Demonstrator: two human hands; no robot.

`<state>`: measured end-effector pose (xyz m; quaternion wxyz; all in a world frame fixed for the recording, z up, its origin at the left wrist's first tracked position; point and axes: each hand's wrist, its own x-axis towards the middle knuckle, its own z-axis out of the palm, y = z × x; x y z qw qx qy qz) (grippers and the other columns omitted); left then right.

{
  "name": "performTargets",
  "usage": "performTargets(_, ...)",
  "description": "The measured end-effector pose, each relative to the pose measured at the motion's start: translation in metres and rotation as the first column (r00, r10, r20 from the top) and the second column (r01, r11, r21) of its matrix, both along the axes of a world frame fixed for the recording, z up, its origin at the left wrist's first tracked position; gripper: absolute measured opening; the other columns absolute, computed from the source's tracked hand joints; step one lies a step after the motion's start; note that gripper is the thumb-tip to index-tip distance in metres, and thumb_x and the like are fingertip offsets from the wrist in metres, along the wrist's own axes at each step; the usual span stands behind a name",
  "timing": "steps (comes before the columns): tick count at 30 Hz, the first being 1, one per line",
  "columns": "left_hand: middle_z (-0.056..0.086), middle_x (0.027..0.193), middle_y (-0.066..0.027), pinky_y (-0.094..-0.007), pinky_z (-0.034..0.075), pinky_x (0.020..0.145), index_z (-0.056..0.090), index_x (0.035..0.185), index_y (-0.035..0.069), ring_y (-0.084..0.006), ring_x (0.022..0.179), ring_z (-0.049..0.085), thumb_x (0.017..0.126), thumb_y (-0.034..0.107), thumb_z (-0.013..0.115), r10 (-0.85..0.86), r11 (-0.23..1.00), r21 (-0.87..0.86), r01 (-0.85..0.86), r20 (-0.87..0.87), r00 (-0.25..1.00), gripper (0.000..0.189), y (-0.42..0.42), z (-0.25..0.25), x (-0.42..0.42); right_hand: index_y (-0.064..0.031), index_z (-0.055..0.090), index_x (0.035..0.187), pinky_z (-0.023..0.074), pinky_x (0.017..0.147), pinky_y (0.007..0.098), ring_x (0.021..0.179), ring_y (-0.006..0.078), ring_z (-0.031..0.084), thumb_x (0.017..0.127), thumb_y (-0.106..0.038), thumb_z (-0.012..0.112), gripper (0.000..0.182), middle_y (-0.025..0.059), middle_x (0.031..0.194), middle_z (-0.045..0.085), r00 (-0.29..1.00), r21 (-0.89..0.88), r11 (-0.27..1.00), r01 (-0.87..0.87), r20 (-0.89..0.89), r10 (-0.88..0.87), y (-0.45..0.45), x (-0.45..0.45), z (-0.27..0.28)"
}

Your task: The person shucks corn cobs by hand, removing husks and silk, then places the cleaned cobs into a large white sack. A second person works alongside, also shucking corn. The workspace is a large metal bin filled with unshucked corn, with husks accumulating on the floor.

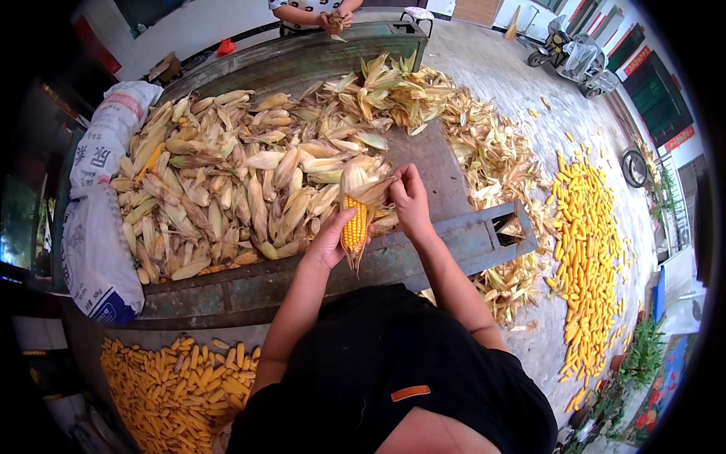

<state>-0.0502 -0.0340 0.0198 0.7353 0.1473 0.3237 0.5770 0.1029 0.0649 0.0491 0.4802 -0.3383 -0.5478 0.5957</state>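
Observation:
My left hand (pixel 330 239) grips an ear of corn (pixel 355 227) from below, thumb along its side. Yellow kernels show on the ear's lower front, while pale husk still wraps its other end. Pinched in the fingers of my right hand (pixel 409 196) is a strip of dry husk (pixel 371 192), pulled out to the right and joined to the ear. Beyond both hands a heap of unshucked corn (pixel 227 164) covers much of the truck bed (pixel 428 164). Its metal side panel (pixel 238 298) runs just in front of my body, under my forearms.
White woven sacks (pixel 105 227) line the bed's left side. Loose husks (pixel 482 142) spill off the right end. Shucked cobs lie in one pile on the ground at right (pixel 584 255) and another at lower left (pixel 181 391). Across the bed, a person's hands (pixel 334 21) hold husk.

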Motion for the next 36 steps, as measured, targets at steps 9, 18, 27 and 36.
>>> performTargets(9, 0.055, 0.094, -0.0139, -0.0248, 0.047, 0.048, 0.023, 0.146, 0.013, -0.0136, 0.061, 0.054, 0.083, 0.031, 0.061, -0.29, 0.942, 0.126, 0.312, -0.166, 0.943, 0.076, -0.021, 0.027, -0.001, -0.0079, 0.051, 0.088, 0.0463, 0.054, 0.0254, 0.061, 0.0103, 0.052, 0.094, -0.012, 0.048, 0.008, 0.0004, 0.075, 0.055, 0.828, -0.31, 0.911, 0.271, -0.407, -0.385, 0.112, 0.045, 0.004)
performTargets(18, 0.06, 0.092, -0.0118, -0.0259, 0.05, 0.051, 0.028, 0.141, 0.012, -0.015, 0.063, 0.06, 0.097, 0.031, 0.05, -0.065, 0.993, 0.068, 0.092, -0.321, 0.945, 0.052, -0.024, 0.019, 0.003, -0.0034, 0.053, 0.113, 0.0524, 0.074, 0.0274, 0.089, 0.0142, 0.061, 0.097, -0.034, 0.053, 0.034, 0.0063, 0.106, 0.062, 0.947, -0.481, 0.877, 0.024, -0.27, -0.174, 0.06, 0.031, -0.024)
performTargets(27, 0.061, 0.098, -0.0107, -0.0268, 0.052, 0.055, 0.027, 0.14, 0.013, -0.0168, 0.069, 0.064, 0.099, 0.03, 0.047, 0.097, 0.994, 0.08, -0.067, -0.463, 0.881, 0.049, -0.017, 0.008, 0.013, -0.0031, 0.052, 0.101, 0.0491, 0.069, 0.0253, 0.075, 0.0105, 0.057, 0.095, -0.021, 0.059, 0.02, 0.005, 0.093, 0.059, 0.932, -0.369, 0.866, -0.337, 0.0, 0.363, -0.023, 0.001, -0.047)
performTargets(36, 0.061, 0.099, -0.0113, -0.0275, 0.054, 0.058, 0.03, 0.139, 0.013, -0.0177, 0.07, 0.063, 0.099, 0.032, 0.044, 0.123, 0.992, 0.092, -0.087, -0.544, 0.83, 0.046, -0.021, 0.002, 0.01, -0.0012, 0.053, 0.096, 0.0492, 0.07, 0.0249, 0.076, 0.0089, 0.056, 0.095, -0.021, 0.059, 0.021, 0.003, 0.084, 0.059, 0.95, -0.308, 0.911, -0.276, 0.056, 0.306, -0.031, -0.003, -0.038)
